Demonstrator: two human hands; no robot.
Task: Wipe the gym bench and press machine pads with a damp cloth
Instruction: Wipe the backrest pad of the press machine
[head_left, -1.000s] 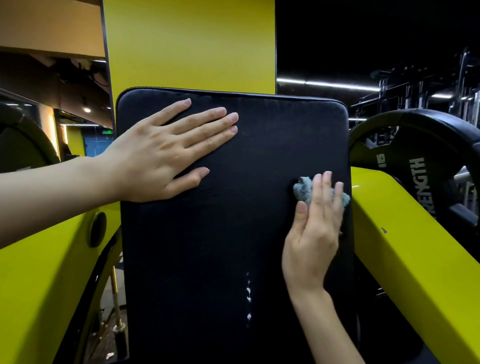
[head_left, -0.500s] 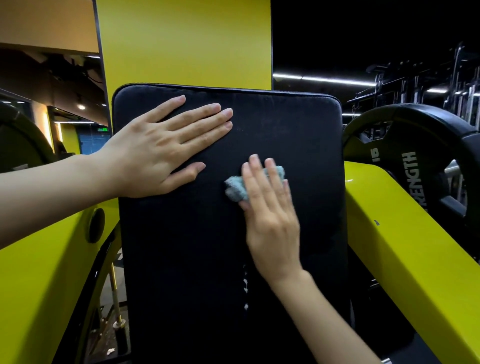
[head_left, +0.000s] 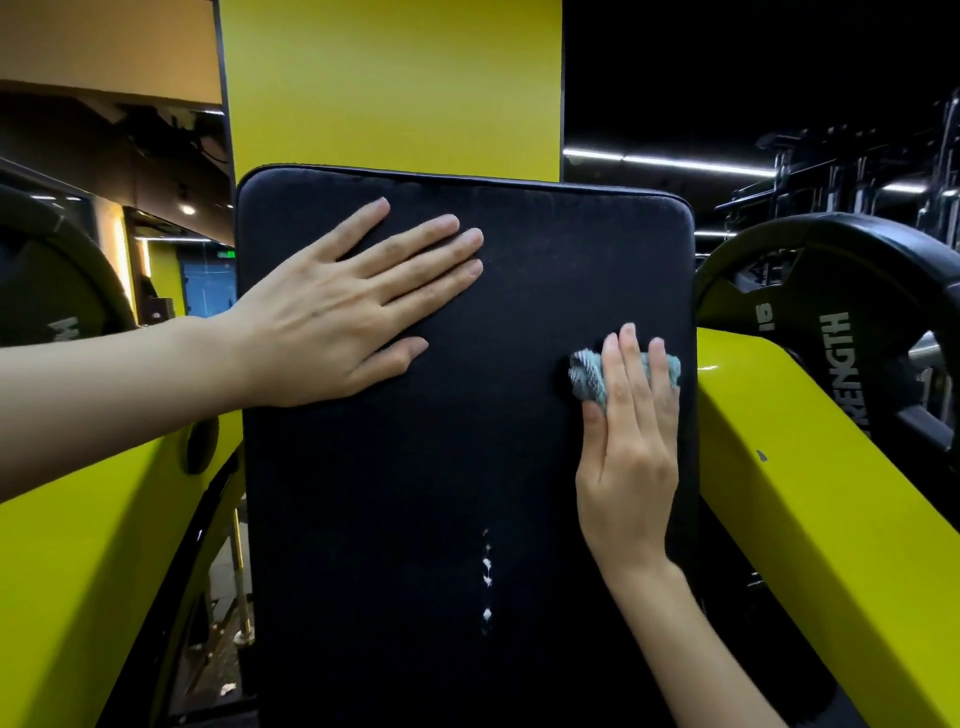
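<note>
A tall black back pad (head_left: 415, 467) of the press machine stands upright in front of me, with a short line of white tears low in its middle. My left hand (head_left: 343, 306) lies flat on the pad's upper left, fingers straight and spread. My right hand (head_left: 631, 431) presses a small blue-grey cloth (head_left: 587, 376) against the pad near its right edge, fingers straight over the cloth. Part of the cloth is hidden under the fingers.
Yellow frame arms (head_left: 810, 519) flank the pad on both sides. A black weight plate (head_left: 852, 322) hangs at the right and another (head_left: 47, 280) at the left. A yellow pillar (head_left: 389, 83) stands behind the pad. Racks show in the dark back right.
My right hand slid the cloth from the pad's right edge to its middle, then back to the right edge. My left hand stayed flat on the upper left.
</note>
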